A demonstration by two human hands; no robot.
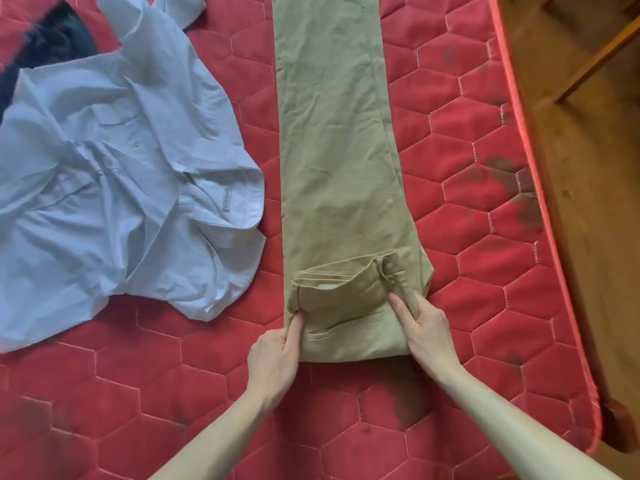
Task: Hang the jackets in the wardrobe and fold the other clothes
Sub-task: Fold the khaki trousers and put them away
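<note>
Trousers (339, 161): centre of mattress (467, 237), legs stacked toward 12, waist folded over at 6 so the fold runs square | left hand (277, 355): pinches waist corner | right hand (429, 327): pinches opposite corner | shirt (114, 174): crumpled at 9, unfolded

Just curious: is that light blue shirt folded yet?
No. The light blue shirt lies spread and crumpled on the red mattress, beside the khaki trousers.
</note>
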